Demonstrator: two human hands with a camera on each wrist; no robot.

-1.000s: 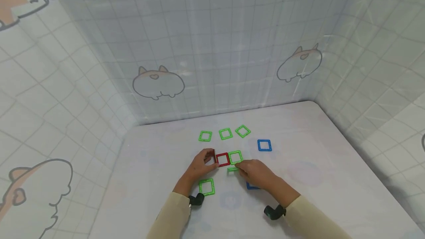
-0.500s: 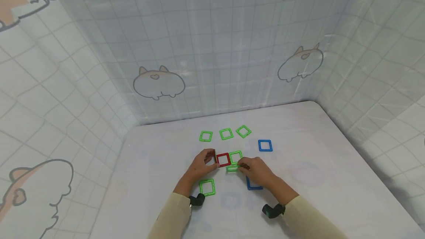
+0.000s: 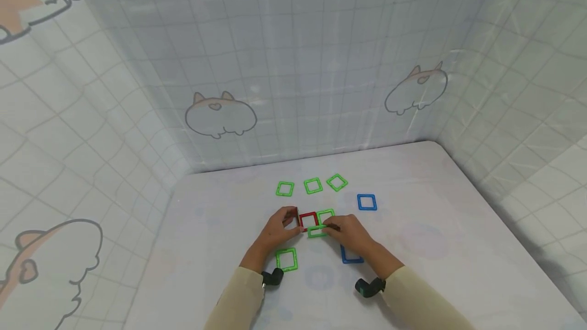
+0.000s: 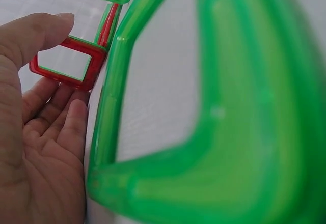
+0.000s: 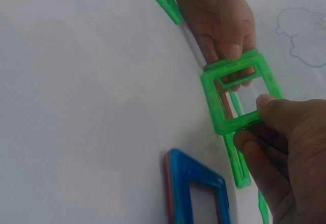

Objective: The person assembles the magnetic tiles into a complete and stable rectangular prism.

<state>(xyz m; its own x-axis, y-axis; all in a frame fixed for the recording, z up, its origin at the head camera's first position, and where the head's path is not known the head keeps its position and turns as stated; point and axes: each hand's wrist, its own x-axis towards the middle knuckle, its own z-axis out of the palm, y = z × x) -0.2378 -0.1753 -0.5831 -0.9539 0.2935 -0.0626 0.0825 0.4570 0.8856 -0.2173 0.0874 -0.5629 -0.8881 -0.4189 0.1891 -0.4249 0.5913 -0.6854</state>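
Misalignment is the risk: right hand pinches a green square at frame centre, tilted against the red square that left hand grips, so it could snap askew.
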